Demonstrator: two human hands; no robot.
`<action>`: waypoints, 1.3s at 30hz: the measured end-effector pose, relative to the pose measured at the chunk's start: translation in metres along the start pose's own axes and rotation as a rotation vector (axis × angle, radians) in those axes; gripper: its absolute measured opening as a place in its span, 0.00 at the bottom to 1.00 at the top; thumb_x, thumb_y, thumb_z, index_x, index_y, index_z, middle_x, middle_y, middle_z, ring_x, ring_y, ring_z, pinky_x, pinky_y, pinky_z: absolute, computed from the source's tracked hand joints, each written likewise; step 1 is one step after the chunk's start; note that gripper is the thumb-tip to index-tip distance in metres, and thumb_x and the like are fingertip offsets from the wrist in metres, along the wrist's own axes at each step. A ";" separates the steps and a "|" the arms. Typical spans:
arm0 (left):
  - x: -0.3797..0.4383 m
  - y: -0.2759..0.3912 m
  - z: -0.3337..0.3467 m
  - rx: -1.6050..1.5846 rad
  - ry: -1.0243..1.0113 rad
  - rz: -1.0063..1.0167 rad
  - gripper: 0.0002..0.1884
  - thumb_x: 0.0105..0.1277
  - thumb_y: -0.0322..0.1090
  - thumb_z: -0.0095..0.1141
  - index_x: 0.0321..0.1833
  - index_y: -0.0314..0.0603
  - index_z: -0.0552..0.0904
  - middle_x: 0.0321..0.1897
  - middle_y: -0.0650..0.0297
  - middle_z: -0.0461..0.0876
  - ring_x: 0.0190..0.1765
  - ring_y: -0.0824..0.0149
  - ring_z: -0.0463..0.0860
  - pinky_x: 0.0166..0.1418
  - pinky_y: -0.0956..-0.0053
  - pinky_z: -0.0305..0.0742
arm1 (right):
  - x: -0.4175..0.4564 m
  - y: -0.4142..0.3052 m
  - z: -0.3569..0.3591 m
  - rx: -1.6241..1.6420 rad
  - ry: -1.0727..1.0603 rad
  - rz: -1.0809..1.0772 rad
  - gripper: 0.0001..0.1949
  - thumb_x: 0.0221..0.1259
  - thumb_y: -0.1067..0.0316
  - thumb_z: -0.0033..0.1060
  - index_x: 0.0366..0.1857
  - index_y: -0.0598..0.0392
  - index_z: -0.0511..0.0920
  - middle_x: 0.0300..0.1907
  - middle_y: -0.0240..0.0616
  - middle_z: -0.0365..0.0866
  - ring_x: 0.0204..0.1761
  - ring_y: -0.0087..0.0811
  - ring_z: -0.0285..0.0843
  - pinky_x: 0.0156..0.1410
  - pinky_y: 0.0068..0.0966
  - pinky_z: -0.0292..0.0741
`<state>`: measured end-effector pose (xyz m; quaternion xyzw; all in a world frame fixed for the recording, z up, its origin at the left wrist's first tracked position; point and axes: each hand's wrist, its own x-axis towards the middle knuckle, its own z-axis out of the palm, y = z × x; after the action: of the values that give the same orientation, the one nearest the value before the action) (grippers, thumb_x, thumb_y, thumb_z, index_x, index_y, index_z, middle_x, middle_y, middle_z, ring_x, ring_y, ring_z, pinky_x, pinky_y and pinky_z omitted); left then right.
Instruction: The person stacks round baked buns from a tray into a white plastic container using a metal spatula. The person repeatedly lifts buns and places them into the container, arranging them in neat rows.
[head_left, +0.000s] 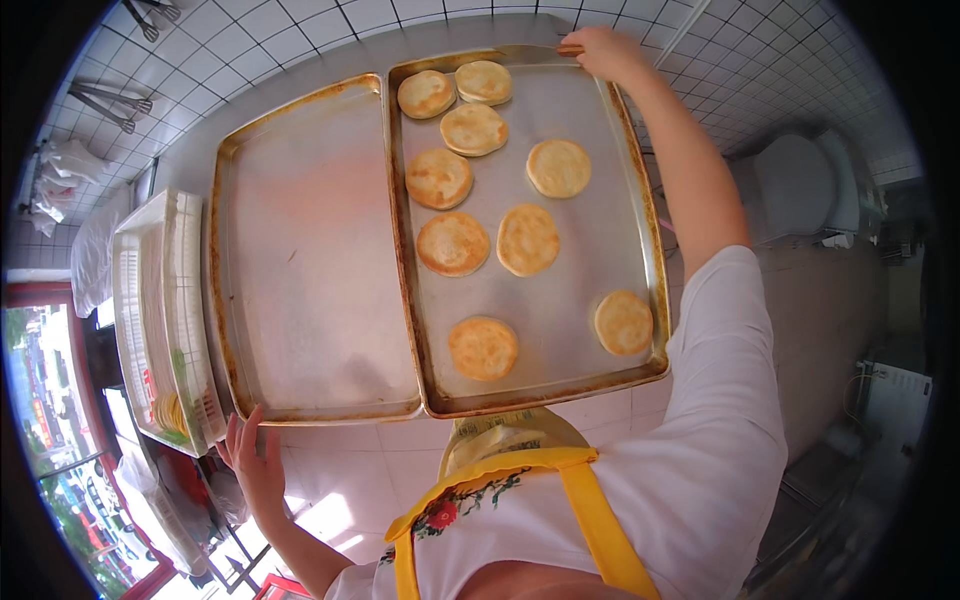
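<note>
Two metal baking trays stand side by side. Several round browned flatbreads (452, 244) lie on the right baking tray (577, 240), mostly along its left side, with one near the lower right corner. Only small specks show on the left baking tray (322, 255). At the right tray's far right corner, my right hand (611, 54) is closed on the wooden handle (570, 50) of a flat tool, whose thin metal blade lies along the far rim. My left hand (255, 457) is at the left tray's near left corner, fingers spread, with nothing held in it.
White plastic baskets (169, 322) stand left of the trays. Tongs or whisks (112, 101) hang on the tiled wall (300, 34), beside plastic bags (64, 176). A grey chair-like object (795, 184) is at the right. A window (67, 450) shows at the lower left.
</note>
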<state>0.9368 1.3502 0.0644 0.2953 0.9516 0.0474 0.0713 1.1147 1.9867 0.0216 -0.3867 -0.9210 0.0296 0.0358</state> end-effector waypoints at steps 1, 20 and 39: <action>0.006 0.005 -0.001 -0.017 0.001 0.028 0.17 0.64 0.37 0.56 0.57 0.51 0.79 0.50 0.65 0.81 0.69 0.57 0.65 0.75 0.48 0.37 | 0.008 -0.007 0.016 -0.029 0.007 -0.002 0.16 0.55 0.71 0.54 0.48 0.41 0.79 0.45 0.37 0.82 0.47 0.40 0.80 0.48 0.36 0.77; 0.011 0.018 0.009 -0.069 0.051 0.273 0.15 0.65 0.35 0.56 0.54 0.52 0.80 0.49 0.67 0.82 0.67 0.58 0.67 0.74 0.48 0.40 | -0.051 -0.081 0.032 0.214 -0.243 -0.331 0.18 0.59 0.71 0.52 0.53 0.39 0.77 0.47 0.35 0.81 0.49 0.39 0.78 0.51 0.36 0.76; 0.049 0.199 0.027 -0.313 0.031 0.954 0.13 0.63 0.32 0.57 0.51 0.50 0.82 0.32 0.68 0.82 0.42 0.67 0.78 0.63 0.61 0.60 | -0.347 0.003 0.005 0.288 0.094 0.242 0.16 0.61 0.65 0.53 0.54 0.46 0.76 0.47 0.40 0.80 0.49 0.42 0.77 0.49 0.37 0.75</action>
<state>1.0112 1.5427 0.0590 0.6824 0.6931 0.2213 0.0709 1.3581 1.7408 0.0011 -0.4864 -0.8514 0.1470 0.1300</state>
